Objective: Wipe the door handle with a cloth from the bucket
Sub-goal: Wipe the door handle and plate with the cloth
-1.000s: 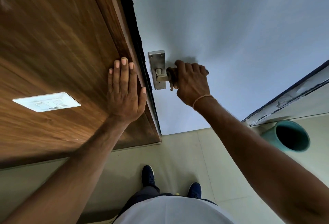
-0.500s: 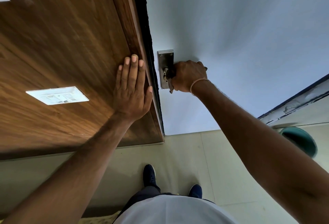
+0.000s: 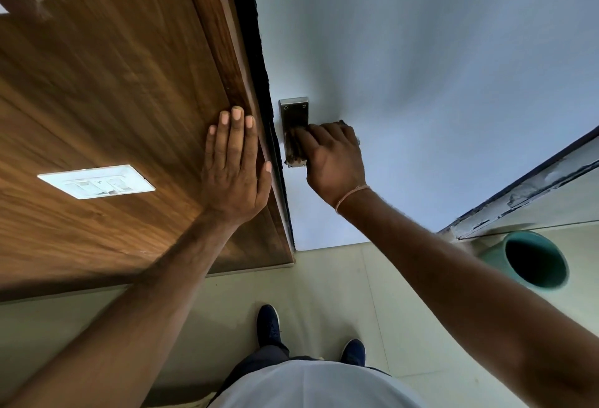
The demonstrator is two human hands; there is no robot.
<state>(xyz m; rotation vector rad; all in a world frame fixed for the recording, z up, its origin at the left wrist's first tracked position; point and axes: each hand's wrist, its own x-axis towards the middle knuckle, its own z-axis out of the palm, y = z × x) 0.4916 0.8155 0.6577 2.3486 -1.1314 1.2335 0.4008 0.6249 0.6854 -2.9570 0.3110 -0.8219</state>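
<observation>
Metal door handle plate: your right hand grips dark cloth against it; left hand lies flat, released, at the wooden frame edge.

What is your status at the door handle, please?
Left hand flat on wood panel. Right hand presses cloth on handle plate. Nothing in the way.

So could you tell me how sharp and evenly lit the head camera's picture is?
Head view: wide-angle bending curves the door frame; wood panel smeared by motion blur; hands sharper; soft shadow darkens the white door above the right hand.
</observation>
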